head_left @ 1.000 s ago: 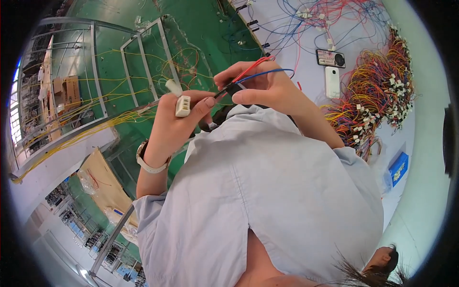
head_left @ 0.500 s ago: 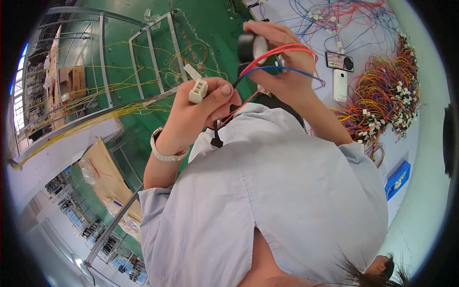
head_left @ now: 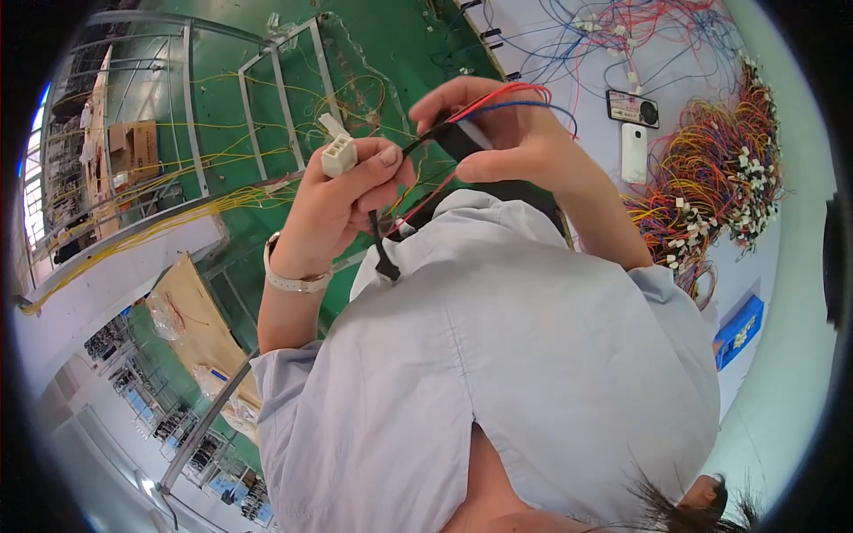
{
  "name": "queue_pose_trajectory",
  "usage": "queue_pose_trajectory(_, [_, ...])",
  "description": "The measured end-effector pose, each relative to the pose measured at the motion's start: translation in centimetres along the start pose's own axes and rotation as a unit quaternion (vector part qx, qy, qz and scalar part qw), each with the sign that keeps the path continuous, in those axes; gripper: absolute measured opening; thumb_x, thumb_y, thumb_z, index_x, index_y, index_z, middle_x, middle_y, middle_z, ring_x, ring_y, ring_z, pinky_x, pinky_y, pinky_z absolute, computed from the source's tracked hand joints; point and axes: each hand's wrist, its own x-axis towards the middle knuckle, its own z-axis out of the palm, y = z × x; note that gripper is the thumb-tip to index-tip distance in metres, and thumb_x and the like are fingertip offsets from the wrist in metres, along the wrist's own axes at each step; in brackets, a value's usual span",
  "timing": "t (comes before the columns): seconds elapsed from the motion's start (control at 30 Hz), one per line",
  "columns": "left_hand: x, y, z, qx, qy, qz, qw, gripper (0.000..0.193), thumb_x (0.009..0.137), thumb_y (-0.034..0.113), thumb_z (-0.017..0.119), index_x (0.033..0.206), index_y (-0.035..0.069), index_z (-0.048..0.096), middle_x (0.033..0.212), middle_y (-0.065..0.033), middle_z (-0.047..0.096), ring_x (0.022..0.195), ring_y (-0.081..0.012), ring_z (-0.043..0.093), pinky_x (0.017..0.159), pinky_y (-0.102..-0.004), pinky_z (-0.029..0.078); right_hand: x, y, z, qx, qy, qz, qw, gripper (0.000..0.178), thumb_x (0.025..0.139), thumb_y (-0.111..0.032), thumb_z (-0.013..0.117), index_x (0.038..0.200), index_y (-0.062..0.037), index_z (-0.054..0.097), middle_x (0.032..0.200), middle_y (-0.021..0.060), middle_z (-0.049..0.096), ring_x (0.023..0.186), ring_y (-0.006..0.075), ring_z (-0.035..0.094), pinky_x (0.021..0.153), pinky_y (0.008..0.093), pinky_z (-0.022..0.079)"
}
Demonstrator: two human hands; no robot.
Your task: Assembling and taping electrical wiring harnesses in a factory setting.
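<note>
My left hand [head_left: 342, 200] pinches a wire harness, and a white plastic connector [head_left: 339, 156] sticks up beside its thumb and index finger. Below that hand hangs a short black lead with a small black end [head_left: 386, 270]. My right hand [head_left: 533, 142] is closed around a roll of black tape [head_left: 460, 139], seen tilted. Between the hands runs a black-taped stretch of the harness [head_left: 418, 144]. Red wires [head_left: 520, 89] and a blue wire [head_left: 533, 104] arc over the right hand. A thin red wire hangs between the hands.
At the right, a pale table [head_left: 569, 67] bears a big heap of multicoloured wires [head_left: 711, 191] with white connectors, two phone-like devices [head_left: 633, 153] and a blue box [head_left: 739, 333]. Metal frames [head_left: 283, 98] with yellow wires stand over the green floor at the left.
My right hand has come down and left with the tape roll, which has tilted over. My left hand, with the connector, has shifted left and slightly up. The red and blue wires moved along.
</note>
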Motion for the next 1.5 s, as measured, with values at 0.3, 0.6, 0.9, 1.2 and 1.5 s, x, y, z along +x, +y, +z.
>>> queue_pose_trajectory(0.3, [1.0,-0.5,-1.0,-0.083,-0.080,-0.052,0.992,0.025,0.096,0.023,0.054,0.085,0.001,0.062,0.058,0.0080,0.042,0.045,0.0012,0.025,0.039,-0.0190,0.013,2.5,1.9,0.3,-0.067,0.192,-0.189,0.961,0.038,0.077,0.005,0.058,0.115,0.0007,0.058,0.120,0.0116,0.057,0.112,0.0185,0.054,0.096,0.0304,0.043])
queue_pose_trajectory(0.6, [1.4,-0.7,-2.7,0.027,-0.010,-0.037,0.999,0.026,0.095,0.023,0.053,0.088,0.001,0.064,0.058,0.0034,0.049,0.042,0.0001,0.027,0.038,-0.0188,0.015,0.1,0.3,0.3,-0.006,0.038,0.046,0.998,0.052,0.073,-0.016,0.065,0.120,0.0037,0.056,0.121,0.0143,0.057,0.112,0.0203,0.057,0.096,0.0329,0.045])
queue_pose_trajectory(0.9, [7.5,-1.0,-2.4,0.229,-0.049,0.104,0.967,0.024,0.096,0.023,0.054,0.098,0.003,0.067,0.067,-0.0017,0.066,0.047,-0.0007,0.039,0.042,-0.0198,0.028,0.8,2.0,-0.1,-0.083,0.175,0.045,0.980,0.050,0.078,-0.008,0.057,0.128,-0.0013,0.056,0.113,0.0052,0.063,0.099,0.0110,0.057,0.089,0.0267,0.045])
queue_pose_trajectory(1.2, [8.1,-0.2,-1.3,0.252,-0.046,0.152,0.955,0.022,0.095,0.020,0.055,0.088,0.003,0.067,0.063,-0.0010,0.062,0.050,-0.0027,0.043,0.044,-0.0211,0.030,0.2,1.5,0.0,-0.060,0.176,0.021,0.982,0.046,0.078,-0.011,0.067,0.122,-0.0001,0.059,0.102,0.0048,0.065,0.090,0.0099,0.060,0.085,0.0245,0.047])
queue_pose_trajectory(1.5, [6.8,-0.4,-1.8,-0.059,-0.167,-0.132,0.975,0.027,0.093,0.023,0.054,0.084,-0.001,0.063,0.054,0.0059,0.045,0.043,-0.0025,0.032,0.040,-0.0193,0.024,-0.1,3.4,-1.9,-0.171,0.138,-0.062,0.974,0.036,0.073,-0.005,0.052,0.107,0.0017,0.065,0.100,0.0067,0.062,0.092,0.0128,0.058,0.084,0.0244,0.046])
